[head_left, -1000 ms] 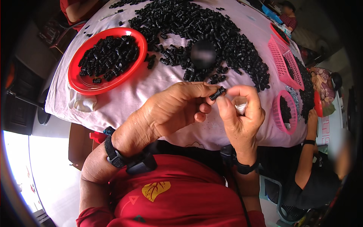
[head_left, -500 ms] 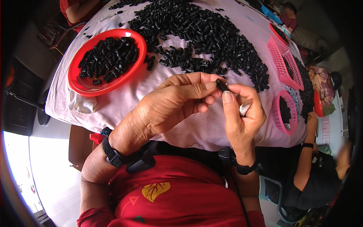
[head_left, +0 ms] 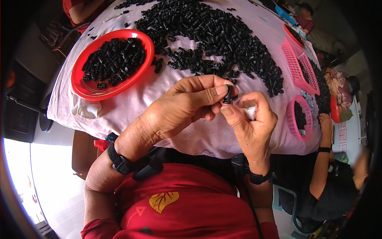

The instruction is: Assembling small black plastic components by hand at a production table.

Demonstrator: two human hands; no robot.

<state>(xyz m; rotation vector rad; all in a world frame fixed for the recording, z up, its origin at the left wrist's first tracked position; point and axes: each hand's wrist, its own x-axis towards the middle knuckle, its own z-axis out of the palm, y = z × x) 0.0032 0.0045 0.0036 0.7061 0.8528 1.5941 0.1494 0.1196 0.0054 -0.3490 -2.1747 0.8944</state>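
Note:
Over the near part of the table, my left hand [head_left: 187,102] pinches a small black cylindrical part [head_left: 227,95] between thumb and fingers. The part stands nearly upright, and its lower end meets the thumb tip of my right hand [head_left: 254,124]. Tucked in the curled fingers of that right hand is a small white-wrapped piece [head_left: 250,112]; its far end is hidden, so its kind is unclear. Beyond both hands spreads a large heap of similar black parts [head_left: 207,30]. To the left, a red oval plate [head_left: 88,93] holds many more of them.
A pale pink cloth [head_left: 123,115] covers the table. At the right stand a pink lattice basket [head_left: 310,88] and a round pink basket [head_left: 305,136] with black parts inside. A person in dark clothing [head_left: 338,195] sits at the right edge; another in red [head_left: 81,12] is far left.
The black part has turned from slanted to nearly upright in my left hand. My right thumb has slid down and left, its index finger has lifted away, and the white-wrapped piece has turned.

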